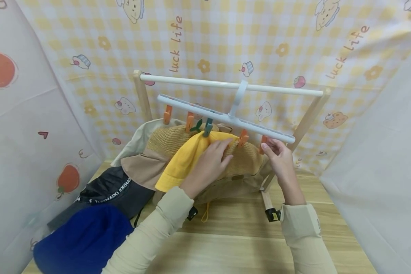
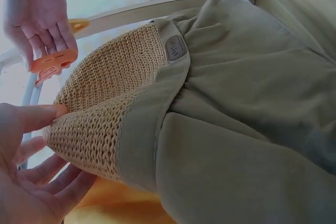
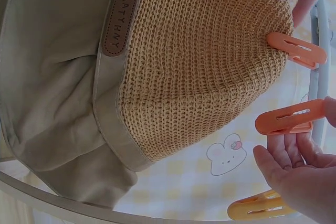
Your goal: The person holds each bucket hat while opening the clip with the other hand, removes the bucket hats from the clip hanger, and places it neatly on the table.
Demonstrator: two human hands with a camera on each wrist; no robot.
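Observation:
My left hand (image 1: 209,163) pinches the crown of a straw sun hat (image 3: 205,51) with a wide khaki brim and a brown label. Close to those fingers, an orange clip (image 3: 296,50) bites the hat's crown, below a pale blue hanger (image 1: 205,112). My right hand (image 1: 281,158) grips another orange clip (image 3: 289,116) near the hanger's right end; that clip stands apart from the hat. Left of the straw hat hangs a yellow hat (image 1: 181,163) under a green clip (image 1: 207,128), partly covered by my left hand in the head view.
The hanger hooks over a white rail (image 1: 198,82) on a wooden frame (image 1: 311,118). Further left hangs another straw hat (image 1: 168,139). A blue hat (image 1: 85,239) and a black cap (image 1: 106,186) lie on the wooden table (image 1: 226,247). A yellow clip (image 3: 260,206) shows below my right hand.

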